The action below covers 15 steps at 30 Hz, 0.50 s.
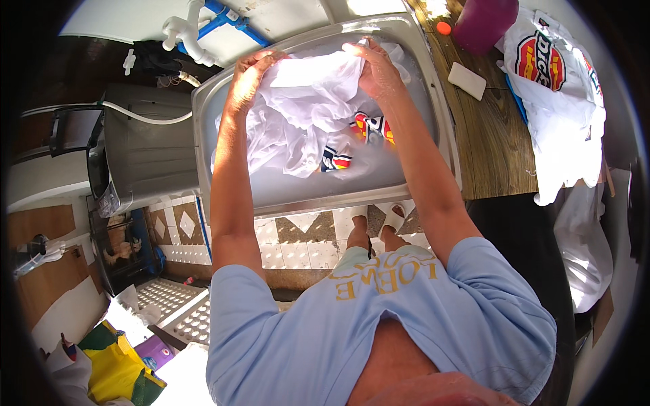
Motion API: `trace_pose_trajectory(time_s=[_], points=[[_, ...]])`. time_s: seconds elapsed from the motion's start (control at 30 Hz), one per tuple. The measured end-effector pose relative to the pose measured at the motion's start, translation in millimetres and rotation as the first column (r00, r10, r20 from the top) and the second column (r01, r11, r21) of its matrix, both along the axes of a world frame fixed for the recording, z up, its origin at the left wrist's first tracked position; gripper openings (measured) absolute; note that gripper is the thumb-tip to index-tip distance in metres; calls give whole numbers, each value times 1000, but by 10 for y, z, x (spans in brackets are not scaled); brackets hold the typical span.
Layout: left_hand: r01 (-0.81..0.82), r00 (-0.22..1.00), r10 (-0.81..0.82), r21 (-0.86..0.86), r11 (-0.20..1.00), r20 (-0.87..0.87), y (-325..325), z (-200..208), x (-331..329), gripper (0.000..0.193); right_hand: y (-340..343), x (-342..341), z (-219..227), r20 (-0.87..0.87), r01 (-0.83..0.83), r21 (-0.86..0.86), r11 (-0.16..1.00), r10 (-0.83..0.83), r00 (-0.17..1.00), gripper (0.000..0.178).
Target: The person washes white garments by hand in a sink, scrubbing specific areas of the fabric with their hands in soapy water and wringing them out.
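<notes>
Head view: left hand (249, 73) and right hand (374, 68), each clenched on the upper edge of a wet white garment (305, 115), bunched and lifted so its bulk trails into milky water; steel sink (413, 40) holds the wash; soap bar (466, 80) near on the wooden desk (487, 149); folded white shirt (562, 101) kept dry alongside.
</notes>
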State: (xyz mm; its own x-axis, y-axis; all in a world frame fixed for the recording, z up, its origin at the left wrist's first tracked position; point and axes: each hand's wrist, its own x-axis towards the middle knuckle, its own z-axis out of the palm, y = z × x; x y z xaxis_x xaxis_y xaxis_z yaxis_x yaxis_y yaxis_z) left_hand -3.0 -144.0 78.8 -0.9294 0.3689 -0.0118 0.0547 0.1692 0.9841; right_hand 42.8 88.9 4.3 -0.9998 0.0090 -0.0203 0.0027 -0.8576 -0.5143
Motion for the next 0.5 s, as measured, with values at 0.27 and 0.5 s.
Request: trace_pose_trajectory(time_s=[0.27, 0.5], points=[[-33, 998, 30, -48, 998, -61, -121, 73, 263, 15, -108, 39, 102, -40, -2, 32, 999, 3, 999, 13], [-133, 991, 133, 21, 991, -30, -82, 96, 294, 15, -132, -17, 9, -89, -51, 75, 996, 57, 994, 9]])
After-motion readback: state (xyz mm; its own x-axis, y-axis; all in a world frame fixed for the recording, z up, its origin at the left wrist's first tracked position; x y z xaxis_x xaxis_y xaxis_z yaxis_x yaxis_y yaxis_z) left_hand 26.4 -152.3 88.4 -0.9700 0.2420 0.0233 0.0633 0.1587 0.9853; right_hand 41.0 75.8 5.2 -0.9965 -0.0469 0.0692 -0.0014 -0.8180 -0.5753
